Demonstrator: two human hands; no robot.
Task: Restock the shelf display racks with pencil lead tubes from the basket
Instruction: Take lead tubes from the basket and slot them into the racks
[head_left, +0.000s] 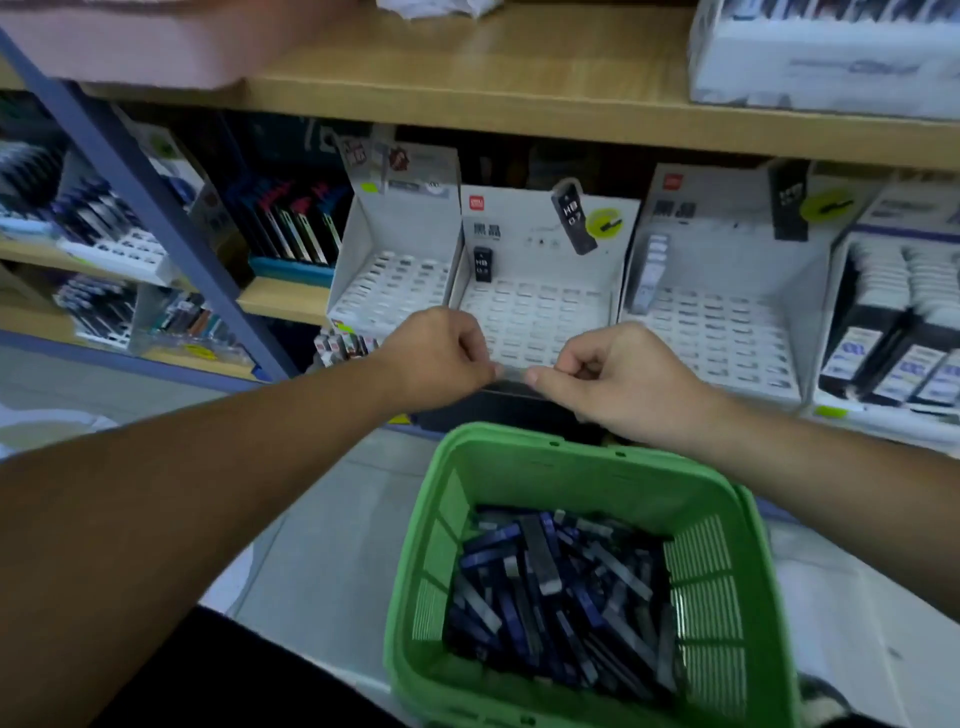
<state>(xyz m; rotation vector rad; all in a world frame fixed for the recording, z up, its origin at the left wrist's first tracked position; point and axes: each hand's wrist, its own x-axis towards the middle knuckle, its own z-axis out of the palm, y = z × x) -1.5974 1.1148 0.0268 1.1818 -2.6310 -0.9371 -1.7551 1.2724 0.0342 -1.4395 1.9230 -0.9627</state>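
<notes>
A green plastic basket (597, 467) sits low in front of me, holding several dark blue and black pencil lead tubes (550, 587). Above it, my left hand (436, 358) and my right hand (618, 379) meet in front of the shelf. Together they pinch a thin, clear tube-like piece (514, 371) between their fingertips. Behind them stands a white slotted display rack (540, 317) with one black tube (483, 264) standing at its back left.
Two more white slotted racks flank it, one at the left (389, 291) and one at the right (722, 332). Black boxed packs (893, 332) fill the far right. A wooden shelf board (519, 88) overhangs, and a blue upright (135, 192) slants at the left.
</notes>
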